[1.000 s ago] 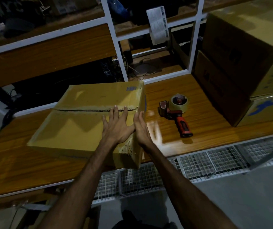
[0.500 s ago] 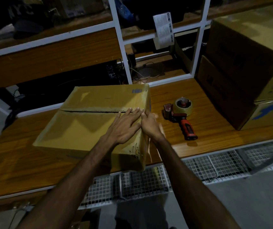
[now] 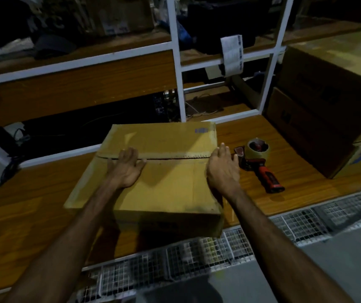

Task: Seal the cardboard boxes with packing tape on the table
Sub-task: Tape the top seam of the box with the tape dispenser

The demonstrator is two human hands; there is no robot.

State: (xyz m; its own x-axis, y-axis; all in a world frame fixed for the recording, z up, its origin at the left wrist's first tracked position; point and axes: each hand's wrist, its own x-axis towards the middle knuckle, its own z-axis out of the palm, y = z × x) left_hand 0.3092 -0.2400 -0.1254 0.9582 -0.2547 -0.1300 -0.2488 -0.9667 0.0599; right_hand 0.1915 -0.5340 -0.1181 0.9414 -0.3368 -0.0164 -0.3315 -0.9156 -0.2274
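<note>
I see the cardboard box [image 3: 164, 184] on the wooden table [image 3: 284, 154], left hand [image 3: 126, 169] pressed flat across its seam, right hand [image 3: 223, 171] open at its right edge; tape dispenser [image 3: 259, 158] just beside.

A cardboard box [image 3: 164, 182] sits on the table [image 3: 22, 215], its near end overhanging the front edge. The left hand [image 3: 126, 169] lies on its top across the flap seam [image 3: 175, 158]; the right hand [image 3: 223, 169] is at its right edge. Just right lies a tape dispenser [image 3: 258, 158], with stacked boxes [image 3: 328, 110] farther right.
</note>
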